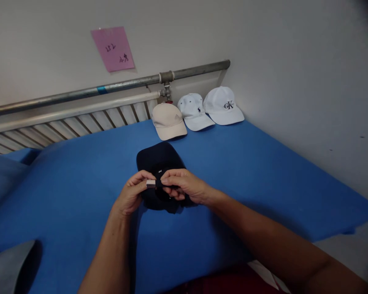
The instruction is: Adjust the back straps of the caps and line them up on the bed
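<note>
A black baseball cap (159,157) lies on the blue surface in front of me, its brim pointing away and its back strap toward me. At the left end of the strap, my left hand (131,194) pinches a silver metal buckle (151,183) between thumb and fingers. Close beside it, the thumb and index finger of my right hand (187,184) are closed on the dark strap (159,183). The remaining right fingers curl beneath, over the cap's opening. Part of the cap's crown is hidden by my hands.
Along the far edge of the blue sheet (95,183) sit a beige cap (167,116), a pale cap (193,107) and a white cap (222,100). Behind them are a radiator (104,118) and metal pipe (131,83). Grey fabric (10,265) lies lower left.
</note>
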`<control>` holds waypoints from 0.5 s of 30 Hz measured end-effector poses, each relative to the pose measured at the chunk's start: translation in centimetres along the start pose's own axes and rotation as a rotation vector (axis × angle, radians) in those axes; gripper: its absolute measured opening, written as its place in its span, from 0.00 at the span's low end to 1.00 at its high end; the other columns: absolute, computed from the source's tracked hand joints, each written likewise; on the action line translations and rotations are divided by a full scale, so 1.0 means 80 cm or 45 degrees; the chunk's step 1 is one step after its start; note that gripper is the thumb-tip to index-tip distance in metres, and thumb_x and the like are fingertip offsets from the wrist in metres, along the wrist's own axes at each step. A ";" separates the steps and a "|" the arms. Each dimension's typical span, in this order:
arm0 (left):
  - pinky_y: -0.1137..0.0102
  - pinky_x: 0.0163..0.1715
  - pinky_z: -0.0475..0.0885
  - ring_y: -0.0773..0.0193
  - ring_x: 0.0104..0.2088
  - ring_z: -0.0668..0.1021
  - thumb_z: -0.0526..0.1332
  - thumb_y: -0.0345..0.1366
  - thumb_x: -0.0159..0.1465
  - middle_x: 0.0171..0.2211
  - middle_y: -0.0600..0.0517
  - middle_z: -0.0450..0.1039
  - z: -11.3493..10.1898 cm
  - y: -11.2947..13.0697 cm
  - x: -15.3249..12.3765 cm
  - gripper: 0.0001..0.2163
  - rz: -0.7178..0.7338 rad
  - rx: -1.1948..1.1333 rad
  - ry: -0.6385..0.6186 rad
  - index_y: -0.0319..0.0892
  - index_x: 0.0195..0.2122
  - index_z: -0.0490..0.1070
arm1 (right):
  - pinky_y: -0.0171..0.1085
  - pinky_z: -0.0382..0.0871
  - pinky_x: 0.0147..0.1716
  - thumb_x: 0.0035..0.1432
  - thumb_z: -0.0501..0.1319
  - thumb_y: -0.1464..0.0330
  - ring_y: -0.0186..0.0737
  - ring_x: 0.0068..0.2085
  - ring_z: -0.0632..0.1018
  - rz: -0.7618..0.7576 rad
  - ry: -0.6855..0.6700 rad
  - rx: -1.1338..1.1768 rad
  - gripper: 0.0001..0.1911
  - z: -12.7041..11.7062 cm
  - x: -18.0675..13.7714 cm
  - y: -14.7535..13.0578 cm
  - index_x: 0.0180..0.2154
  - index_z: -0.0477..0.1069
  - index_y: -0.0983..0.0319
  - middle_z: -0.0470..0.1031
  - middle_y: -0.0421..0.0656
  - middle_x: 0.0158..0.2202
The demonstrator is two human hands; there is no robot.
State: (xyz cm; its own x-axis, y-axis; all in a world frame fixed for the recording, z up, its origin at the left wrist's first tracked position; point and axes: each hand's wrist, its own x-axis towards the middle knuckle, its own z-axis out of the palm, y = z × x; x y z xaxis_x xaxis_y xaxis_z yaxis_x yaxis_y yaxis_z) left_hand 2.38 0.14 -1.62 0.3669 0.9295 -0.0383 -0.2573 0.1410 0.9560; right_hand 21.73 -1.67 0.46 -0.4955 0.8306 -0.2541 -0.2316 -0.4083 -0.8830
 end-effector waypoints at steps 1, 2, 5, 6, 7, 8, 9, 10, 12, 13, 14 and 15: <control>0.77 0.28 0.67 0.70 0.26 0.74 0.72 0.40 0.50 0.24 0.54 0.75 0.000 0.000 0.000 0.09 -0.008 0.000 -0.001 0.42 0.28 0.78 | 0.24 0.51 0.12 0.51 0.63 0.67 0.23 0.17 0.64 0.003 0.001 0.000 0.06 0.000 0.000 0.001 0.29 0.70 0.64 0.68 0.35 0.20; 0.77 0.29 0.67 0.70 0.26 0.74 0.72 0.40 0.49 0.24 0.54 0.75 0.001 0.000 0.000 0.09 -0.016 0.003 0.003 0.42 0.28 0.78 | 0.24 0.51 0.12 0.51 0.63 0.67 0.23 0.17 0.64 0.006 0.000 -0.004 0.06 0.000 0.001 0.001 0.29 0.70 0.64 0.68 0.35 0.20; 0.77 0.29 0.67 0.70 0.26 0.73 0.73 0.38 0.49 0.24 0.54 0.75 0.003 0.000 0.000 0.08 -0.035 0.031 0.032 0.42 0.28 0.78 | 0.24 0.51 0.12 0.52 0.62 0.67 0.23 0.18 0.64 0.014 -0.005 -0.035 0.06 0.000 0.003 0.004 0.29 0.70 0.64 0.69 0.35 0.21; 0.77 0.30 0.66 0.70 0.26 0.73 0.72 0.38 0.49 0.24 0.54 0.75 0.004 0.000 0.001 0.08 -0.038 0.042 0.037 0.42 0.28 0.78 | 0.24 0.51 0.13 0.52 0.62 0.67 0.23 0.18 0.65 0.015 -0.005 -0.043 0.06 0.000 0.004 0.005 0.29 0.70 0.64 0.69 0.35 0.21; 0.77 0.29 0.66 0.70 0.26 0.73 0.72 0.38 0.49 0.24 0.54 0.75 0.004 0.000 0.001 0.08 -0.040 0.052 0.037 0.42 0.28 0.78 | 0.24 0.51 0.13 0.53 0.62 0.67 0.23 0.18 0.65 0.016 -0.003 -0.051 0.06 0.000 0.004 0.006 0.29 0.70 0.64 0.69 0.35 0.21; 0.76 0.29 0.66 0.70 0.26 0.73 0.72 0.38 0.49 0.24 0.54 0.75 0.005 0.000 0.001 0.08 -0.041 0.060 0.031 0.42 0.28 0.78 | 0.24 0.52 0.13 0.53 0.62 0.66 0.23 0.18 0.65 0.014 0.001 -0.060 0.06 0.000 0.004 0.007 0.29 0.69 0.64 0.68 0.35 0.21; 0.76 0.29 0.66 0.70 0.26 0.73 0.73 0.39 0.49 0.24 0.54 0.74 0.006 0.000 0.001 0.09 -0.039 0.067 0.022 0.42 0.28 0.78 | 0.25 0.52 0.13 0.53 0.62 0.66 0.24 0.18 0.65 0.005 0.007 -0.075 0.07 0.001 0.004 0.006 0.29 0.69 0.63 0.68 0.35 0.21; 0.76 0.29 0.66 0.69 0.26 0.73 0.73 0.39 0.49 0.24 0.54 0.74 0.007 0.001 0.001 0.09 -0.037 0.072 0.016 0.42 0.28 0.78 | 0.25 0.52 0.13 0.53 0.62 0.66 0.24 0.19 0.65 -0.016 0.013 -0.100 0.07 0.001 0.004 0.005 0.29 0.70 0.63 0.69 0.36 0.22; 0.75 0.29 0.66 0.69 0.26 0.73 0.73 0.39 0.48 0.24 0.54 0.74 0.007 0.002 0.001 0.09 -0.037 0.070 0.022 0.42 0.28 0.78 | 0.26 0.56 0.16 0.54 0.61 0.65 0.26 0.22 0.68 -0.094 0.030 -0.192 0.07 0.002 0.001 0.001 0.30 0.71 0.63 0.70 0.37 0.24; 0.75 0.28 0.65 0.69 0.25 0.73 0.73 0.39 0.48 0.24 0.54 0.74 0.007 0.002 0.001 0.10 -0.040 0.061 0.034 0.42 0.28 0.78 | 0.26 0.58 0.17 0.54 0.61 0.66 0.27 0.23 0.69 -0.137 0.043 -0.256 0.06 0.002 -0.002 -0.002 0.31 0.72 0.63 0.70 0.38 0.25; 0.76 0.28 0.65 0.70 0.25 0.72 0.73 0.40 0.47 0.23 0.55 0.74 0.007 0.003 0.000 0.10 -0.044 0.049 0.048 0.43 0.28 0.78 | 0.27 0.60 0.20 0.53 0.61 0.67 0.27 0.25 0.69 -0.175 0.063 -0.322 0.05 0.001 -0.004 -0.005 0.32 0.73 0.63 0.71 0.38 0.26; 0.76 0.27 0.65 0.70 0.25 0.72 0.74 0.40 0.47 0.23 0.55 0.74 0.007 0.004 0.000 0.10 -0.048 0.037 0.060 0.43 0.28 0.78 | 0.27 0.62 0.22 0.52 0.61 0.70 0.27 0.26 0.70 -0.201 0.087 -0.378 0.04 0.001 -0.007 -0.008 0.33 0.73 0.62 0.71 0.37 0.26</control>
State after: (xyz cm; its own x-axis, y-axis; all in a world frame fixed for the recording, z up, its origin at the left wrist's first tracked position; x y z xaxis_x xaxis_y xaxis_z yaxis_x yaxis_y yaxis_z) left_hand 2.78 0.00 -1.20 0.3332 0.9388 -0.0875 -0.2178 0.1670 0.9616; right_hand 22.09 -1.87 1.18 -0.4139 0.9021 -0.1223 -0.0419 -0.1531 -0.9873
